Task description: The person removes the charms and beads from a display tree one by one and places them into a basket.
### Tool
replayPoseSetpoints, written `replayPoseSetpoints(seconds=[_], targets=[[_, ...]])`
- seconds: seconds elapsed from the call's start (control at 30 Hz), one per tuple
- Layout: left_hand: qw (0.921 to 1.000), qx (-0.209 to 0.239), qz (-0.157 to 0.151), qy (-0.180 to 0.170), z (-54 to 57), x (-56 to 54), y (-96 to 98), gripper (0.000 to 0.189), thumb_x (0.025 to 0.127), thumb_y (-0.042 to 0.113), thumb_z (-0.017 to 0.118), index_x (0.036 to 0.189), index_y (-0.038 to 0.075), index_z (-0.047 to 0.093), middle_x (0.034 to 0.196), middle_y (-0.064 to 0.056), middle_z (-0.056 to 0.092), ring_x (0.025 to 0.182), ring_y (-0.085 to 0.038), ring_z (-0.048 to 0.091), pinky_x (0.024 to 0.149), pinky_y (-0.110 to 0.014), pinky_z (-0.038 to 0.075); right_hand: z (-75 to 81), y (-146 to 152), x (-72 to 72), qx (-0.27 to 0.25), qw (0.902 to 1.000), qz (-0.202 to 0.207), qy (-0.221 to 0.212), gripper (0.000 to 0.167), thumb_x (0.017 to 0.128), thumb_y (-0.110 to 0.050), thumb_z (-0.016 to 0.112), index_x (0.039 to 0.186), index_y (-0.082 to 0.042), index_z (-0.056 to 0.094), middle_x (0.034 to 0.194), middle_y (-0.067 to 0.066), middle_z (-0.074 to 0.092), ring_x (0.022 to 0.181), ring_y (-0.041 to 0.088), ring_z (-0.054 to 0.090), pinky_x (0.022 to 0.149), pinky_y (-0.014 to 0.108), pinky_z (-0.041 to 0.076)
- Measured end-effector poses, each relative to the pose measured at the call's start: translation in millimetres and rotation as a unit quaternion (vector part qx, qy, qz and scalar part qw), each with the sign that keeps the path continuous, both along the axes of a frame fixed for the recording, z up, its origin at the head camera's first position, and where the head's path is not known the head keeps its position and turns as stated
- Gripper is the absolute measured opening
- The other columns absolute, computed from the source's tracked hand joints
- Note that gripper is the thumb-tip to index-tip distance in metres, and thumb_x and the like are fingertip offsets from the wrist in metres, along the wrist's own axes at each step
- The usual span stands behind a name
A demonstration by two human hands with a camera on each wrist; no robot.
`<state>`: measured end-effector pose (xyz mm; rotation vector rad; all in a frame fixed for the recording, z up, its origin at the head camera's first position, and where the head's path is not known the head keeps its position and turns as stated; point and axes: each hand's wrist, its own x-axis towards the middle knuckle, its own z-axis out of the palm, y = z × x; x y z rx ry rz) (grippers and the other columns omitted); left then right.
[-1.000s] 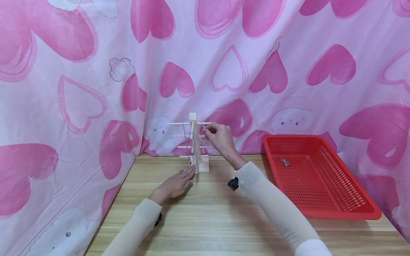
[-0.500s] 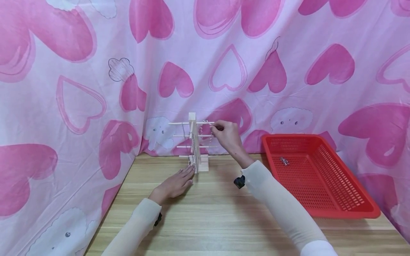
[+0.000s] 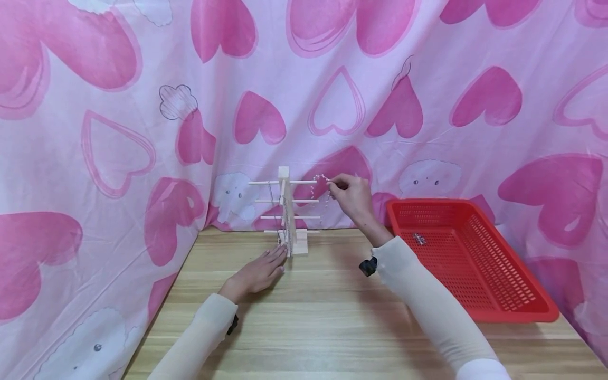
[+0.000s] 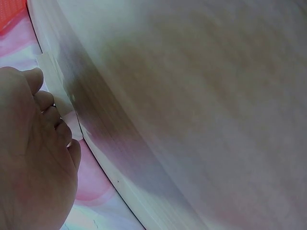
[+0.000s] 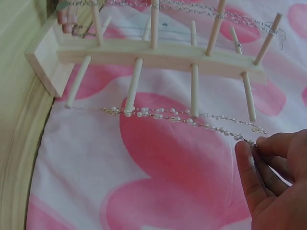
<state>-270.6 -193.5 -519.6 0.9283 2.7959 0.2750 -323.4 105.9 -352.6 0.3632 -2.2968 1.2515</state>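
Since one second ago, the right hand [image 3: 353, 198] is moving outward, away from the post of the wooden stand [image 3: 287, 211], and it is taking the beaded chain [image 5: 158, 116] along, while the left hand [image 3: 258, 272] is staying at the same place. With thumb and index finger, the right hand is pinching one end of this chain, and the other fingers are folding in behind them. Beside the tip of the top peg on the right side, the chain is making a small arch, and its two strands are hanging down past the ends of the pegs; whether it is touching the top peg, I cannot tell. Its white beads are showing clearly in the right wrist view, where the strands are lying nearly parallel. At the foot of the stand, the left hand is resting low with its fingers extended and close together, and the fingertips are reaching the lower ends of the silver chains [image 5: 201, 8]; how firmly they are pressing, I cannot tell. These silver chains are hanging from other pegs of the stand, which is standing upright on the wooden table [image 3: 294, 327]. To the right, the red basket [image 3: 513, 316] is lying on the table, and a small silvery heap [image 3: 419, 239] is sitting inside it, near its left wall. Behind everything, the pink cloth [image 3: 266, 58] with hearts is hanging
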Motion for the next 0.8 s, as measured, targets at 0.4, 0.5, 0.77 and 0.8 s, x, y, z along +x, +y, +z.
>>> replayPoseSetpoints(seconds=[0.4, 0.5, 0.77, 0.8], targets=[[1.0000, 0.005, 0.001, 0.001, -2.7, -0.8, -1.8, 0.061, 0.117, 0.032, 0.035, 0.169, 0.003, 0.021, 0.179, -0.012, 0.014, 0.167, -0.032, 0.015, 0.137, -0.051, 0.018, 2.5, 23.9, 2.7, 0.009, 0.9998, -0.014, -0.010, 0.017, 0.100, -0.017, 0.075, 0.105, -0.004, 0.084, 0.094, 0.015, 0.081, 0.081, 0.025, 0.074, 0.072, 0.027, 0.061], [1.0000, 0.005, -0.001, 0.001, -2.7, -0.8, -1.4, 0.061, 0.117, 0.032, 0.035, 0.169, 0.003, 0.021, 0.179, -0.013, 0.015, 0.167, -0.032, 0.015, 0.137, -0.051, 0.018, 2.4, 27.8, 3.7, 0.013, 0.9997, -0.014, -0.013, 0.017, 0.100, -0.017, 0.074, 0.105, -0.004, 0.084, 0.094, 0.014, 0.081, 0.081, 0.024, 0.075, 0.071, 0.025, 0.061], [0.9999, 0.010, -0.002, 0.000, -2.5, -0.7, -1.3, 0.061, 0.117, 0.031, 0.035, 0.168, 0.001, 0.023, 0.179, -0.015, 0.016, 0.167, -0.034, 0.016, 0.136, -0.053, 0.018, 6.9, 37.3, 3.6, 0.015, 0.9998, -0.010, -0.004, 0.016, 0.101, -0.015, 0.074, 0.105, -0.002, 0.083, 0.094, 0.016, 0.081, 0.081, 0.027, 0.076, 0.066, 0.011, 0.053], [0.9999, 0.010, -0.002, 0.001, -2.3, -0.5, -1.2, 0.060, 0.117, 0.031, 0.035, 0.168, 0.001, 0.023, 0.179, -0.015, 0.016, 0.167, -0.034, 0.016, 0.136, -0.053, 0.018, 8.1, 38.6, 4.2, 0.017, 0.9998, -0.010, -0.005, 0.016, 0.101, -0.015, 0.074, 0.105, -0.002, 0.083, 0.093, 0.016, 0.081, 0.080, 0.026, 0.076, 0.066, 0.011, 0.053]])
